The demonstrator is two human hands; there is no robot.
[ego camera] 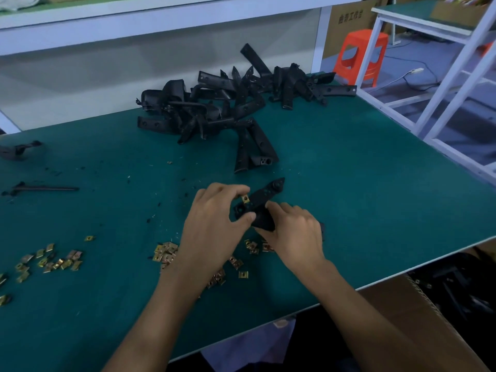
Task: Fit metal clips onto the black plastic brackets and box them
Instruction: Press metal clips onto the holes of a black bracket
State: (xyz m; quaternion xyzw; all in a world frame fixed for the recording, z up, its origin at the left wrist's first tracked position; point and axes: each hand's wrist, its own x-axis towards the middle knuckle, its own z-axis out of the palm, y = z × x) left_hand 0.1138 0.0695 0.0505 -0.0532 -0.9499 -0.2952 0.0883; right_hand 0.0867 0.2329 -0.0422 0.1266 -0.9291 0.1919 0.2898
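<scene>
A black plastic bracket (264,200) is held just above the green table, near its front. My right hand (292,234) grips the bracket's lower end from the right. My left hand (214,218) pinches a brass-coloured metal clip (245,198) against the bracket's upper edge, thumb underneath. Loose metal clips (165,252) lie scattered under and around my hands, with another cluster of clips (51,260) at the left. A pile of black brackets (228,103) sits at the back of the table.
An open cardboard box (440,296) holding black parts stands below the table's right front edge. Stray black pieces (40,188) lie at the far left. White shelf frames (442,84) and an orange stool (359,56) stand to the right.
</scene>
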